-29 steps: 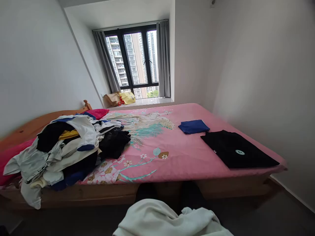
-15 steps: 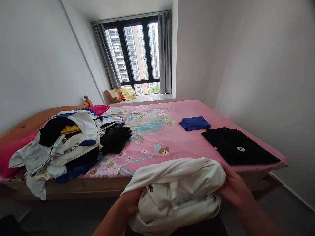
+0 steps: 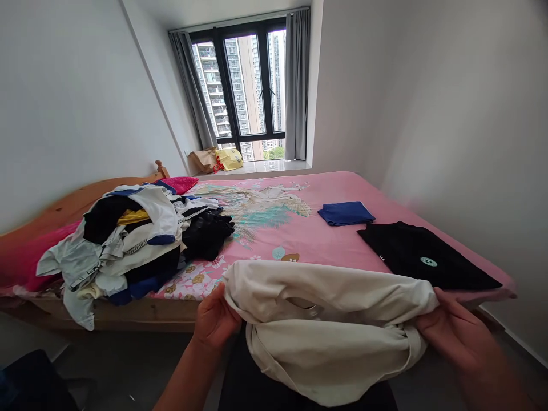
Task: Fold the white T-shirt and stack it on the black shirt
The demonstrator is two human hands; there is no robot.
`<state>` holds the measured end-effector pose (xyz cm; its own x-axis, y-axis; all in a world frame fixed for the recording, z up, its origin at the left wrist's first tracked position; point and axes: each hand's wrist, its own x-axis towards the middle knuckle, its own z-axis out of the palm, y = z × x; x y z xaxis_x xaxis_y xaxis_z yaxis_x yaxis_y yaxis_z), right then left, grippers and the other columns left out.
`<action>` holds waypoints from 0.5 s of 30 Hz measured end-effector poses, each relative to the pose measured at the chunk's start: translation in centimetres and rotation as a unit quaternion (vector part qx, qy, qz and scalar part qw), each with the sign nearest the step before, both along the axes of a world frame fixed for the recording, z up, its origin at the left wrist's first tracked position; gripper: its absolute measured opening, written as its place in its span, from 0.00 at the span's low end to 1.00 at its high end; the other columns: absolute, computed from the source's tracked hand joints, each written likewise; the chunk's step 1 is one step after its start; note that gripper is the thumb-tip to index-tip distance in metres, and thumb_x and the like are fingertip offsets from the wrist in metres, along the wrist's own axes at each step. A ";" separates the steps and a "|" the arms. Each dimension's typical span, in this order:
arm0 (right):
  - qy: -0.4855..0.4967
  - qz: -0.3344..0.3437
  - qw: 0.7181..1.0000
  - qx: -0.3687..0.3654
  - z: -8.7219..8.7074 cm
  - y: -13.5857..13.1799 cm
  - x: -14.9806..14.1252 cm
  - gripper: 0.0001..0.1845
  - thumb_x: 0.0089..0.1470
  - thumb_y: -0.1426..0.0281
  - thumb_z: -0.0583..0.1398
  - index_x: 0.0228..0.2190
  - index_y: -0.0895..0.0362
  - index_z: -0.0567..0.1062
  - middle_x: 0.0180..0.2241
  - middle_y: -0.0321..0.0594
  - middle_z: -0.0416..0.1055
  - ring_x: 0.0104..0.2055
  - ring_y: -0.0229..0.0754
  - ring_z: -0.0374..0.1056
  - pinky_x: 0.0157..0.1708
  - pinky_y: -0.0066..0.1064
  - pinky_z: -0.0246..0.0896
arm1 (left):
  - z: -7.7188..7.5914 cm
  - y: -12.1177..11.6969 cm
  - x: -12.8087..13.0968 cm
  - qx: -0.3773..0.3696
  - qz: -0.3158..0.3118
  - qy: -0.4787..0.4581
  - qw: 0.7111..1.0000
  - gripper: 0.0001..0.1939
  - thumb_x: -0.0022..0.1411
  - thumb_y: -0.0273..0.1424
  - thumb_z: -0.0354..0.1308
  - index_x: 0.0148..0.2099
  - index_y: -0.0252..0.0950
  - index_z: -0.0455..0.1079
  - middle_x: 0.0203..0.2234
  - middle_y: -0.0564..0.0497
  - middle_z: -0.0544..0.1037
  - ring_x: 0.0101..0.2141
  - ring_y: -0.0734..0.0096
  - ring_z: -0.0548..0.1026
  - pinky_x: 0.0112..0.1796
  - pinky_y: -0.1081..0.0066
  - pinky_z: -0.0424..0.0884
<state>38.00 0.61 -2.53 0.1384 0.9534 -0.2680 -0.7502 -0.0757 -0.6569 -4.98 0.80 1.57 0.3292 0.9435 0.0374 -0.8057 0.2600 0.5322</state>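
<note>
A cream-coloured garment (image 3: 325, 342), perhaps a shirt, is stretched sideways between my two hands in front of the bed's near edge. My left hand (image 3: 217, 317) grips its left end, fingers closed on the cloth. At the opposite end, my right hand (image 3: 456, 328) pinches the fabric with the thumb on top. An opening in the cloth faces me, and the lower part sags in a loose fold. Just beyond my right hand, a black folded T-shirt (image 3: 402, 251) with a small round pale print lies flat. Behind that sits a folded blue garment (image 3: 346, 213).
A large heap of mixed clothes (image 3: 141, 245) covers the bed's left side by the wooden headboard (image 3: 81, 200). Pink patterned bedding (image 3: 257, 240) spreads across the mattress. Paper bags (image 3: 229, 160) stand on the window sill. A dark object (image 3: 36, 379) is at lower left.
My hands have moved apart and pulled the cream garment wider and flatter. A pale label and dark logo seen inside it earlier are now out of sight. The view has shifted slightly.
</note>
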 end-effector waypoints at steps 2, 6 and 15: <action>0.030 0.034 0.999 -0.021 1.8 -0.6 -2.9 0.16 0.57 0.72 0.49 0.40 0.50 0.75 0.44 0.38 0.74 0.44 0.39 0.71 0.43 0.34 0.70 | 0.5 -0.3 1.3 0.015 -0.031 0.084 0.996 0.16 0.59 0.22 0.54 0.48 0.38 0.73 0.40 0.50 0.80 0.44 0.65 0.76 0.49 0.69 0.68; 0.030 0.085 0.996 0.003 4.5 -1.1 -6.1 0.13 0.56 0.69 0.54 0.42 0.52 0.74 0.44 0.38 0.74 0.44 0.40 0.70 0.40 0.30 0.71 | 1.7 -0.4 2.8 0.027 -0.011 0.147 0.989 0.21 0.55 0.23 0.59 0.52 0.38 0.70 0.40 0.48 0.80 0.44 0.60 0.76 0.49 0.65 0.68; 0.034 -0.013 0.998 -0.046 3.9 -0.6 -4.6 0.13 0.53 0.74 0.55 0.38 0.51 0.76 0.35 0.35 0.76 0.36 0.37 0.72 0.35 0.26 0.71 | 0.9 -0.1 0.4 -0.024 0.010 0.083 0.996 0.14 0.63 0.29 0.50 0.45 0.33 0.75 0.40 0.45 0.80 0.45 0.59 0.76 0.51 0.64 0.67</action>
<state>33.43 0.04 1.33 0.1412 0.9205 -0.3644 -0.7954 -0.1137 -0.5953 -4.61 0.68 2.49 0.3078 0.9495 -0.0609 -0.7124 0.2725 0.6467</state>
